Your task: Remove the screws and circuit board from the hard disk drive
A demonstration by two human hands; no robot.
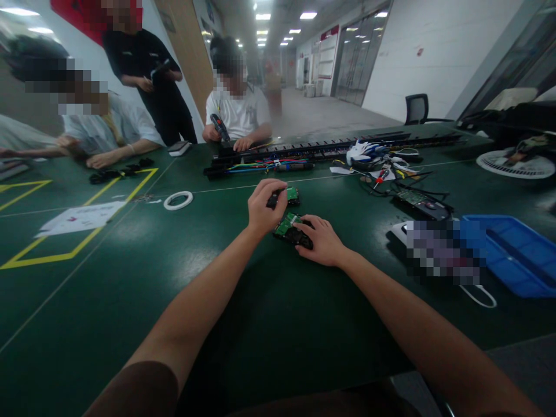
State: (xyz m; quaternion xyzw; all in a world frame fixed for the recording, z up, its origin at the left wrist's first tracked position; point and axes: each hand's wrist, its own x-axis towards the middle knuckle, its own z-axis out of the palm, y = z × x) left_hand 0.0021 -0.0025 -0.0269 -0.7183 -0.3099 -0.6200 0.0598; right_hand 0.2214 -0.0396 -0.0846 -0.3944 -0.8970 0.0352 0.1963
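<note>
Two hard drives with green circuit boards facing up are in front of me on the dark green table (243, 289). My left hand (266, 207) curls its fingers and thumb around the left end of the farther hard drive (293, 196), hiding part of it. The nearer hard drive (285, 227) lies at an angle just below that hand. Across its right side lies my right hand (324, 240), with the thumb at the near edge and the fingers over the board. Small details under the fingertips are hidden.
A white tape roll (178, 200) and a paper sheet (80, 219) lie left. Long black rails (321, 152) with wires cross the far side. On the right are a blue tray (516, 255), tangled cables and another circuit board (419, 202). Several people are across the table.
</note>
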